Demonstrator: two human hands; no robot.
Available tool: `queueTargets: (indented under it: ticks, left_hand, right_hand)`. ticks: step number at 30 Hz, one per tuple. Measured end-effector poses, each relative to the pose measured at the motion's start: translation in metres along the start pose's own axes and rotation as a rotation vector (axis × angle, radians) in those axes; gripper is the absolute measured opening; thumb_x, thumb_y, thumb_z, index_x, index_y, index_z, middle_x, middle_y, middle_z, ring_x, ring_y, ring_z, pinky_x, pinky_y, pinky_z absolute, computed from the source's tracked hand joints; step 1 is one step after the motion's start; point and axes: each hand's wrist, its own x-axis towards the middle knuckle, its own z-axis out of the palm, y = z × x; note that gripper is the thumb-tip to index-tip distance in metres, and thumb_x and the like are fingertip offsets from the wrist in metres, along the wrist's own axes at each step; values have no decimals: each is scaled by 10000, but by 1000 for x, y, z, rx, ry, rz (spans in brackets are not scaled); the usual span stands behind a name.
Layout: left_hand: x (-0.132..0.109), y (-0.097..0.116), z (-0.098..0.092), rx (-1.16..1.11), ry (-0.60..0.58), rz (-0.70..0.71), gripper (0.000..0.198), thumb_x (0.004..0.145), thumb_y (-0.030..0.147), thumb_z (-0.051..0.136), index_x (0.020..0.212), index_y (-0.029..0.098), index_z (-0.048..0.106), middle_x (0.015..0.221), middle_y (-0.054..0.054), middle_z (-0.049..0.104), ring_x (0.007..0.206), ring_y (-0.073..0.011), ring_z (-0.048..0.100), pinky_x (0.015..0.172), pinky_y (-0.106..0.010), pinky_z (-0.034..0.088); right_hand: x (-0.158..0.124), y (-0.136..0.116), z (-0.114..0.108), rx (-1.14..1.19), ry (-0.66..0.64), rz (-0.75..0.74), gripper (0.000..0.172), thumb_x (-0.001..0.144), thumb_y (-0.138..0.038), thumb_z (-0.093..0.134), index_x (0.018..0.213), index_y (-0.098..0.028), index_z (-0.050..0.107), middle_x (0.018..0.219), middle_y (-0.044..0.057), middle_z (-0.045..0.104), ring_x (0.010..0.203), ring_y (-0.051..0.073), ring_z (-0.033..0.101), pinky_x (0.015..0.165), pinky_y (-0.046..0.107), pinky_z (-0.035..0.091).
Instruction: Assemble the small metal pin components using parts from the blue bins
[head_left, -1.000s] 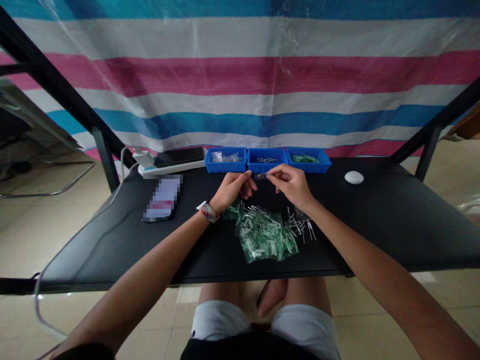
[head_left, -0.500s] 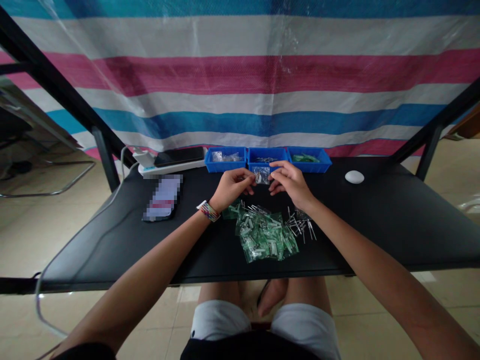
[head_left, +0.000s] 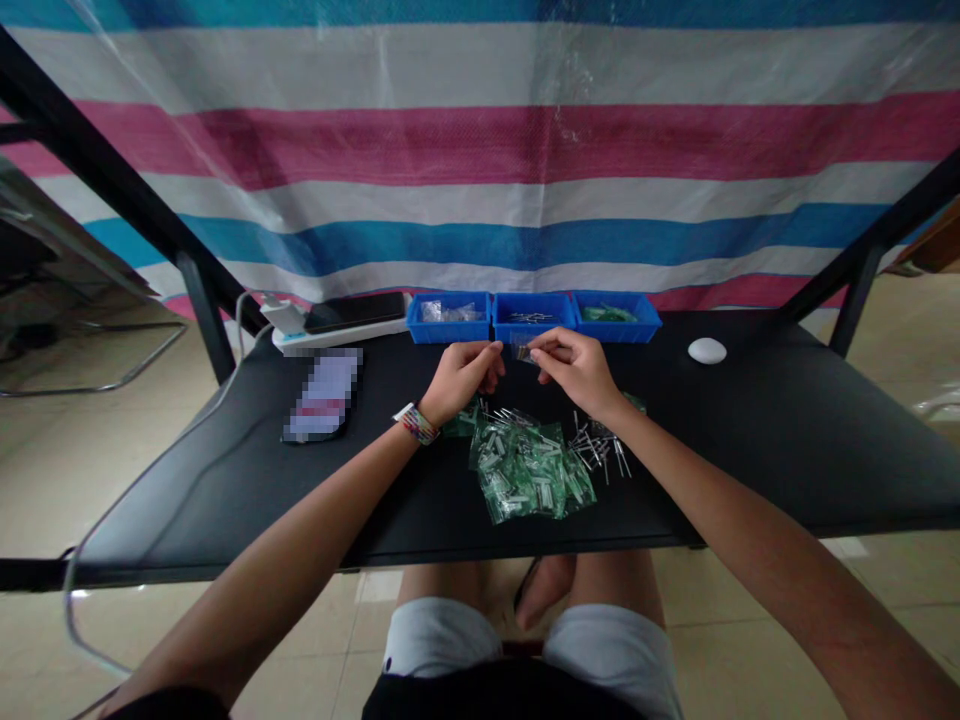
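Note:
My right hand pinches a small clear plastic bag with something small inside, in front of the middle blue bin. My left hand is closed just left of the bag, thumb against the curled fingers. A gap shows between it and the bag, and whether it holds anything small is hidden. Nearer the table's front edge lies a pile of green-tinted bags with pale and metal pieces in them. Loose metal pins are scattered by my right forearm.
Beside the middle bin stand a left blue bin with clear bags and a right blue bin with green bags. A phone, a power strip with a dark phone on it, and a white mouse lie on the black table.
The clear bag has come away from my left fingers and tilted, staying in my right hand. My left fingers have closed up. The camera view has shifted slightly.

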Motion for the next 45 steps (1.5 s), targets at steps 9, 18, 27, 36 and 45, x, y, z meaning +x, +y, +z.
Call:
queueTargets:
  ticks: [9,18,27,36,45]
  left_hand:
    - [3,3,-2,-267,-124,-111,378,876,508,719,850,131,733,835,-99,776,585,-135,695,528,-222,523]
    - [1,2,0,-76,-15,50,373,871,516,738,881,144,708,837,-66,749,597,-142,722,548,-217,543]
    - [-3,5,4,77,38,157,342,932,502,686,924,163,731,860,-62,746,631,-145,718,577,-225,544]
    - [-3,4,3,50,42,37,510,944,607,628,698,162,662,555,-14,596,481,-113,575,477,-208,443]
    - [0,6,0,-269,-93,-129,457,851,587,724,772,137,717,753,-87,741,557,-138,669,512,-227,501]
  right_hand:
    - [-9,-11,-3,-547,-16,-507,156,1023,-205,601,1021,-243,751,992,63,707,921,203,699,832,363,587]
    - [1,-4,-2,-35,31,71,328,892,-327,686,1206,-245,632,1022,47,690,687,155,677,598,307,614]
    - [-1,-8,1,398,-181,457,379,815,-519,808,1014,-232,659,815,1,699,594,141,672,532,283,617]
    - [-2,-2,2,44,-25,37,323,903,-505,742,1009,-200,743,834,31,723,565,143,651,546,297,553]
    - [-11,-11,-7,-599,-153,-351,305,1069,-338,527,1212,-285,790,1132,87,735,960,240,696,880,399,563]
